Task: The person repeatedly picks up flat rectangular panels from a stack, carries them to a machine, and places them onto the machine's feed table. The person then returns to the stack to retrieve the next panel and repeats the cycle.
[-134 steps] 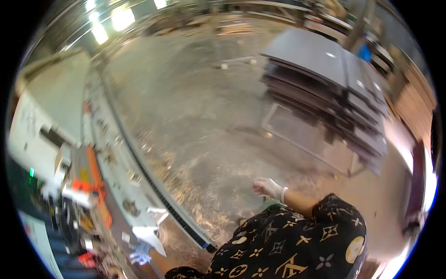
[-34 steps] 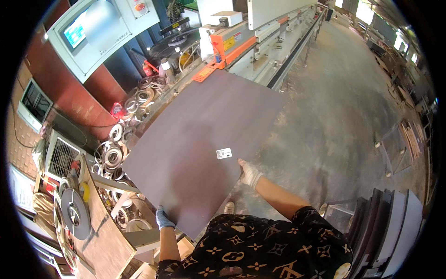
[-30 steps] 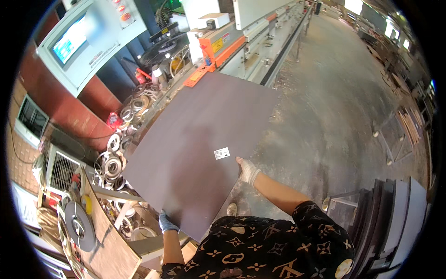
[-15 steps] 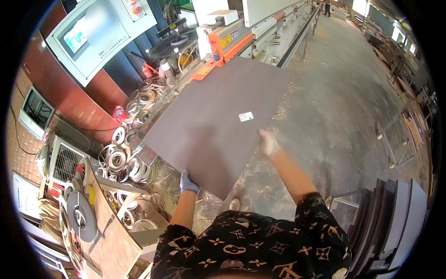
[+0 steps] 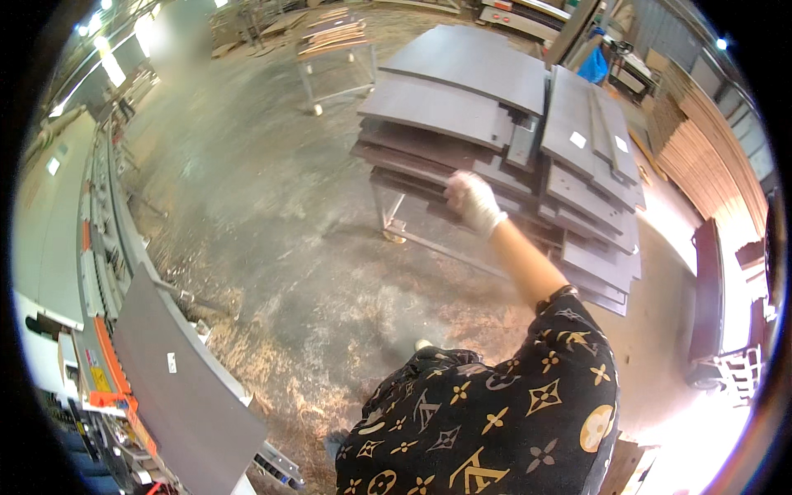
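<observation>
Blk short-slv shirt (image 5: 487, 412), tan/grey floral motifs (image 5: 544, 398); wht-gloved R grip (image 5: 476, 203)

I view grey panels (image 5: 478, 115), unevenly stacked on a wheeled frame (image 5: 394, 229); a lone panel (image 5: 181, 388), white-labelled, lies at the machine (image 5: 62, 231).

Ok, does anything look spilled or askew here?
Yes: pale shavings lie scattered across the floor beside the machine. The stacked panels also look askew, with edges jutting out unevenly.
</observation>
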A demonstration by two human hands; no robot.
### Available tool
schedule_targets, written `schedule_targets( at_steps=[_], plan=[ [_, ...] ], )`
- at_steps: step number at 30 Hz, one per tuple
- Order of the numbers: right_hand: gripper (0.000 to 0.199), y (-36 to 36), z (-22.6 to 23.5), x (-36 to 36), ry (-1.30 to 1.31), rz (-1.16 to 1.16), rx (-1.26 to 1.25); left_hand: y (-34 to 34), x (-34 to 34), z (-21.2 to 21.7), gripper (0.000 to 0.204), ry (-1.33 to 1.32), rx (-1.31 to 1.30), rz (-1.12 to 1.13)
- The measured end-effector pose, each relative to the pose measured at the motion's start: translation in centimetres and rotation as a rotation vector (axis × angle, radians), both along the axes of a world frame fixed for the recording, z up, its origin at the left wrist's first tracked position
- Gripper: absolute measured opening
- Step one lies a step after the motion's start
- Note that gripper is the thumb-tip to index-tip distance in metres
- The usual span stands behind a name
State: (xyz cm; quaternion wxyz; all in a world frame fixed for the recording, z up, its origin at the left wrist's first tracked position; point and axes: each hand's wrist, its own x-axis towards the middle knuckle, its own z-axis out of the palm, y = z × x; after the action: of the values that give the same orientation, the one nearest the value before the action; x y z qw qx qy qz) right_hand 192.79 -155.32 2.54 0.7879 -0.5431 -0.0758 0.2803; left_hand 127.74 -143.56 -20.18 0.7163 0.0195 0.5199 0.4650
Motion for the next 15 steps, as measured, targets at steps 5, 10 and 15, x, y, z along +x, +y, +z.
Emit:
schedule_targets(
  at_steps=[5, 10, 15],
  plan=[
    [0.050, -6.2, 4.6, 14.6, 0.296, -0.487, 0.140, 0.2, 6.8, -0.8, 0.020, -0.147, 0.031, -0.214],
    [0.053, -5.5, 1.0, 28.8, 0.048, -0.635, -0.042, -1.5, 10.4, 0.9, 0.016, -0.085, 0.068, -0.126],
    [0.050, -6.8, -3.8, 40.1, -0.890, 0.045, -1.951, -5.2, 4.3, 2.3, 0.010, 0.023, 0.103, -0.189]
  ],
)
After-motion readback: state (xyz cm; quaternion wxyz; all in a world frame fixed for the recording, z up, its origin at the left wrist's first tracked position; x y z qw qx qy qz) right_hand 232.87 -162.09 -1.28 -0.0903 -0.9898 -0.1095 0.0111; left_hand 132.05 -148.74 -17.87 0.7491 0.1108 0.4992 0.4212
